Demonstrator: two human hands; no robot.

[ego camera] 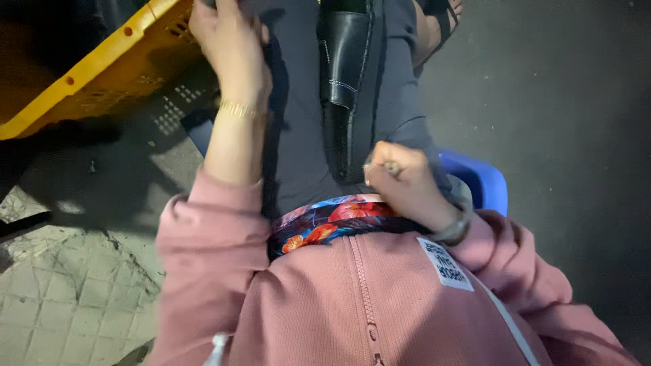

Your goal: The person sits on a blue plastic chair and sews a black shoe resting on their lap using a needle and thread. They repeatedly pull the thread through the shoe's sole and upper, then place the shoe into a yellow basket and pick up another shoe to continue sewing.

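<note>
Shoe (344, 81) was a black leather one, lying along the person's lap between both hands, sole side partly hidden. Right hand (405, 186) was curled into a near fist just beside its near end, pinching something small and thin, couldn't tell what. Left hand (230, 47) rested up by the knee, fingers bent, touching the trousers (298, 135); whether it held anything, can't tell. Leather looked stiff-ish and smooth, so probably light but a bit slippery; I'd grip it round the middle. Yellow crate (95, 68) sat on the floor left of the leg, contents not visible. Blue stool (481, 183) underneath.
</note>
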